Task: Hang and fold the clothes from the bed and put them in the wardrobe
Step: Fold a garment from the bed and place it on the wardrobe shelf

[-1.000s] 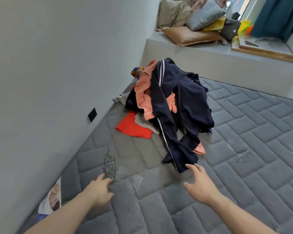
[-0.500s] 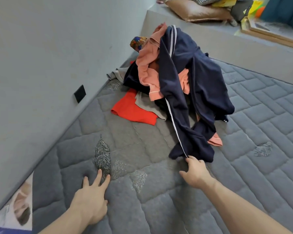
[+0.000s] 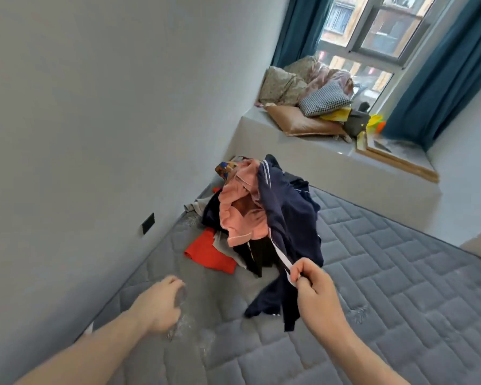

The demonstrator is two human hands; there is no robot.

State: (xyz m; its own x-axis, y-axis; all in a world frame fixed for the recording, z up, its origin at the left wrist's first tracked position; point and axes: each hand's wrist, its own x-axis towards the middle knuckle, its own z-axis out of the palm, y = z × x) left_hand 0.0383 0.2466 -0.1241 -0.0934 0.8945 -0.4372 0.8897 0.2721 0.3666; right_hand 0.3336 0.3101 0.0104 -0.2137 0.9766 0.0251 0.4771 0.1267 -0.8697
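Drawing the first garment off the heap: the right hand (image 3: pixel 315 291) pinches the white-piped edge of the navy garment (image 3: pixel 288 223) between thumb and curled fingers, lifting that end clear of the mattress (image 3: pixel 386 273) while the rest lies draped over the pile of clothes (image 3: pixel 245 226). That pile sits on the bed close to the wall (image 3: pixel 95 134), with a pink garment (image 3: pixel 239 218) uppermost beside the navy one and a red garment (image 3: pixel 208 252) flat at its near edge. The left hand (image 3: pixel 161 307) is low over the mattress, blurred, so whether its fingers are spread or loosely curled cannot be told; it holds nothing visible. Judged stage: sorting has only begun, nothing yet folded or hung. The next move likely calls for the left hand to take a second hold so the garment lifts free without dragging the pink one, whose folds overlap it
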